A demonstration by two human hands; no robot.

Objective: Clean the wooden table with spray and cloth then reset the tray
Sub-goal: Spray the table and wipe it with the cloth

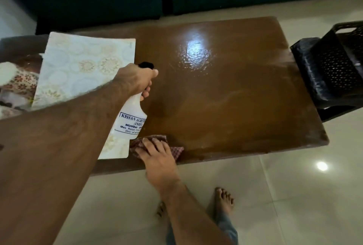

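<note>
The left hand (137,77) holds a white spray bottle (131,119) by its neck, fingers curled round the black trigger head (146,65), with the nozzle pointing over the wooden table (235,97). The bottle hangs above the near left part of the table, its base just above the cloth. A blue-framed label on the bottle reads "KISSAN AGRI..." on the first line, then "(INDIA", "MUMBAI" and "Max Retail Price" below; the rest of the print is cut off by the curve of the bottle or too small to read.

The right hand (155,154) lies flat on a reddish checked cloth (176,151), fingers straight and spread, pressing it onto the table close to the near edge. The table top shines with a wet-looking sheen, and a bright ceiling light is mirrored in it near the middle.

On the left part of the table rests a pale tray (78,68) printed with round floral motifs, one side tilted up. Beyond it is a patterned cushion (19,83). A black perforated basket (334,64) stands at the table's right end. Bare feet (224,201) stand on the glossy tiled floor (294,195).
</note>
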